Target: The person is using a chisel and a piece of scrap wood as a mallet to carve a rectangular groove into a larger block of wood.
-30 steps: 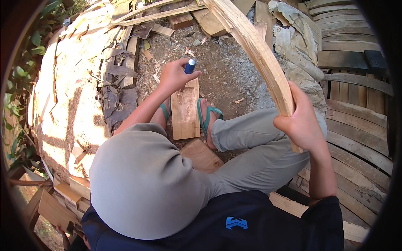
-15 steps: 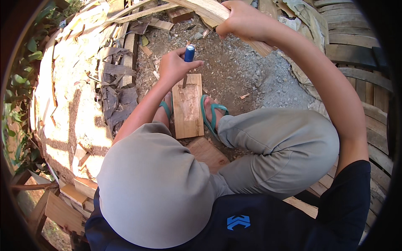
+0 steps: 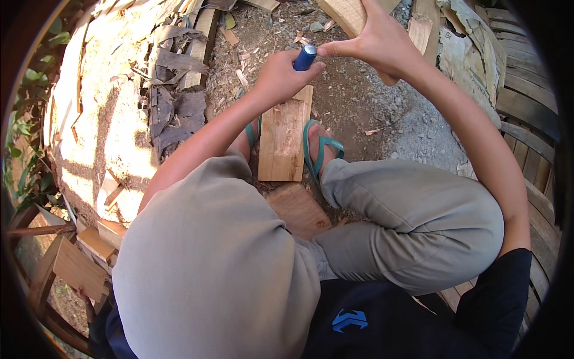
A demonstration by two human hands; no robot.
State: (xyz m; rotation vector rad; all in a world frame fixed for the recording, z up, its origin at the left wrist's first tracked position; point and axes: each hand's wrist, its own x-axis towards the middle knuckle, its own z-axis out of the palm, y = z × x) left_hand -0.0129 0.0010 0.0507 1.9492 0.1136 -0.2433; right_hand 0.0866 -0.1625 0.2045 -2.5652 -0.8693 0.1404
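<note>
My left hand (image 3: 284,75) is closed around the blue handle (image 3: 305,58) of a chisel, above the far end of a wooden block (image 3: 276,161). The blade is hidden behind the hand. The block has a shallow rough recess cut in its top face and lies between my sandalled feet. Close to the handle's top, my right hand (image 3: 385,45) grips a thick piece of wood (image 3: 344,13), which runs out of the view at the top. Its thumb stretches toward the chisel handle and seems to touch it.
Beneath the block's near end is another wood piece (image 3: 299,209). Dark torn sheets (image 3: 173,113) and boards lie at left, wood chips and grey gravel (image 3: 412,128) on the ground. A crumpled sack (image 3: 472,66) and slatted wood (image 3: 529,113) stand at right.
My right hand has come down closer to the chisel with the piece of wood. The chisel handle has tilted to the right, and its blade no longer shows. The whole view has shifted somewhat.
</note>
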